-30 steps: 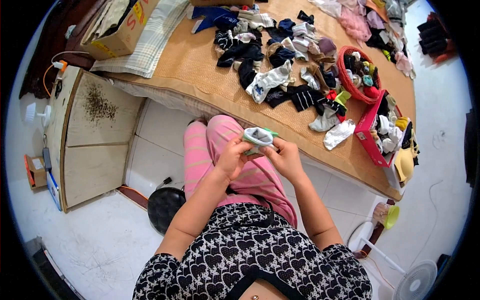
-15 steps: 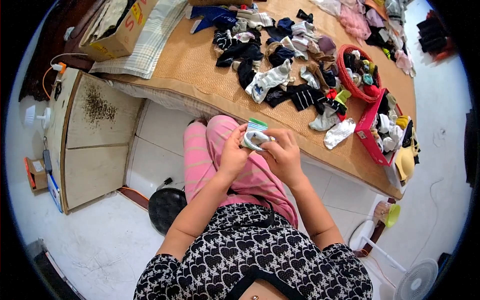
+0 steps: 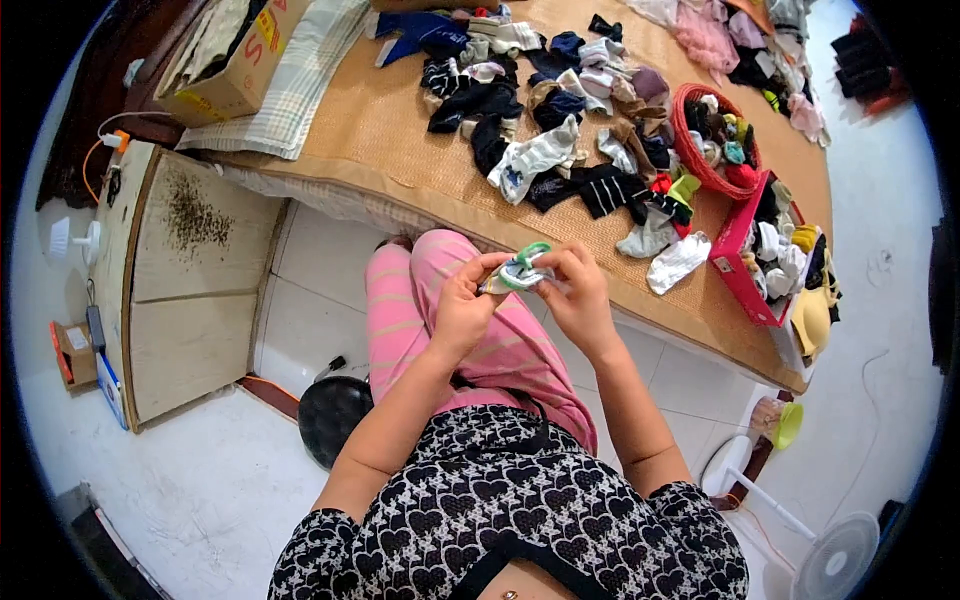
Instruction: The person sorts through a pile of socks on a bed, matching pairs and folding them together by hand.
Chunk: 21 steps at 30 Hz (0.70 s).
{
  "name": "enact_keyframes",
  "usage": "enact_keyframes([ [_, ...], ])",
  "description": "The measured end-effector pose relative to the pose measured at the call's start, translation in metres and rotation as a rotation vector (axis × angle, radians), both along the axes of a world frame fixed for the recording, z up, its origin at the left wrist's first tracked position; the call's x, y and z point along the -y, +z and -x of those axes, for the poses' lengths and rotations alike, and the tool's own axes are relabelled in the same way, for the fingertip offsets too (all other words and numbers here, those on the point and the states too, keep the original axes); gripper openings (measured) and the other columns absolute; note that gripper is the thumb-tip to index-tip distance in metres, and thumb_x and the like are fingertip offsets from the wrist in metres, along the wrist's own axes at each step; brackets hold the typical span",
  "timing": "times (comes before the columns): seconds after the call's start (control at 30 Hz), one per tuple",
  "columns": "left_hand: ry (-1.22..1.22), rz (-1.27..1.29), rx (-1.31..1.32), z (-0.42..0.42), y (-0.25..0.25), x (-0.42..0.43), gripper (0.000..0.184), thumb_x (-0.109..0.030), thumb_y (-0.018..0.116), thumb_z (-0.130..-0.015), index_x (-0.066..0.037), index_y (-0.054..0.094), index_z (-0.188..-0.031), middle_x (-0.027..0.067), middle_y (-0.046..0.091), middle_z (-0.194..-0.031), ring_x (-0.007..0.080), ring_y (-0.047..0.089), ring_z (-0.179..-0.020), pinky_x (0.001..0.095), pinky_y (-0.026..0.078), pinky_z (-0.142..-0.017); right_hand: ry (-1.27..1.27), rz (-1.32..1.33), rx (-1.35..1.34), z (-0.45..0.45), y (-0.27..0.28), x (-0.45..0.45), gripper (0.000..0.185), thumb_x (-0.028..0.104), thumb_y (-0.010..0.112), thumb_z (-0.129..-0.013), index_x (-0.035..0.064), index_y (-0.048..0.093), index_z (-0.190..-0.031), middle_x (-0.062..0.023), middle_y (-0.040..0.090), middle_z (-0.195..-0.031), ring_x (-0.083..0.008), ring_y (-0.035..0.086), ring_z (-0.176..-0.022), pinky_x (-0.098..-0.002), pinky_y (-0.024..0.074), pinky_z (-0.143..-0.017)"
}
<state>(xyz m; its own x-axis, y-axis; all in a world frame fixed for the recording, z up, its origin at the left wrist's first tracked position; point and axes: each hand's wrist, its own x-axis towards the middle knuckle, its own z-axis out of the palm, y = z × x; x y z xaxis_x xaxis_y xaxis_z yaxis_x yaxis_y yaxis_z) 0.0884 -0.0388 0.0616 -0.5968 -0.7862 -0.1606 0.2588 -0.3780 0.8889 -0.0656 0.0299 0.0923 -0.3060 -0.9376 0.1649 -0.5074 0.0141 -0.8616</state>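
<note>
Socks (image 3: 530,163) lie on the mat (image 3: 385,145), left of the basket (image 3: 690,163) and box (image 3: 744,288).

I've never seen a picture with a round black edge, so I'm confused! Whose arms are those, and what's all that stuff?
There's no robot here, just a person with two bare hands. The camera sits on the person's head and looks forward and down, so you even see their pink striped trousers.

The left hand and right hand together hold what looks like a bunched-up sock, white with green and blue.

In front is a wide surface covered by a tan woven mat. Many loose socks lie on it, including a white sock with a blue design. Toward the right side of the picture, a red basket and a bright pink box hold more clothing, much of it bundled.
</note>
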Motion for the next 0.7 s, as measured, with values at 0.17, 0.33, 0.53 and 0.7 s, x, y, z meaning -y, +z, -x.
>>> enact_keyframes([
  [0.17, -0.043, 0.009, 0.050, -0.004, -0.005, 0.001, 0.033, 0.013, 0.049, -0.082, 0.000, 0.058, -0.112, 0.0037, 0.062, -0.103, 0.0091, 0.058, -0.094, 0.0200, 0.046, -0.082, 0.025, 0.117, -0.122, -0.001, 0.006, 0.003, 0.032, -0.006, 0.069, -0.065, 0.0036, 0.059, -0.094, -0.0102, 0.052, -0.096, -0.0253, 0.054, -0.087, -0.0309, 0.0464, -0.069],
  [0.33, -0.108, 0.117, 0.115, -0.003, -0.004, 0.003, 0.028, 0.011, 0.050, -0.084, 0.001, 0.059, -0.109, 0.0043, 0.062, -0.105, 0.0109, 0.058, -0.096, 0.0241, 0.048, -0.084, 0.057, 0.095, -0.224, 0.003, 0.010, 0.001, 0.031, -0.002, 0.071, -0.058, 0.0044, 0.058, -0.086, -0.0099, 0.054, -0.094, -0.0285, 0.053, -0.084, -0.0366, 0.0449, -0.071],
  [0.53, -0.022, -0.018, 0.171, 0.005, 0.005, -0.004, 0.035, 0.012, 0.048, -0.081, 0.002, 0.053, -0.114, 0.0112, 0.062, -0.112, 0.0158, 0.060, -0.099, 0.0259, 0.048, -0.088, -0.044, 0.327, -0.557, -0.017, -0.002, -0.004, 0.016, 0.009, 0.068, -0.064, 0.0081, 0.057, -0.076, -0.0038, 0.058, -0.086, -0.0242, 0.055, -0.083, -0.0356, 0.0452, -0.073],
  [0.7, 0.092, -0.108, 0.185, 0.004, -0.001, -0.003, 0.038, 0.007, 0.045, -0.083, 0.002, 0.049, -0.121, 0.0095, 0.060, -0.111, 0.0166, 0.061, -0.094, 0.0273, 0.051, -0.082, -0.029, 0.220, -0.596, -0.036, -0.018, -0.009, 0.029, 0.016, 0.069, -0.068, 0.0083, 0.056, -0.093, -0.0066, 0.056, -0.101, -0.0261, 0.055, -0.094, -0.0390, 0.0449, -0.079],
])
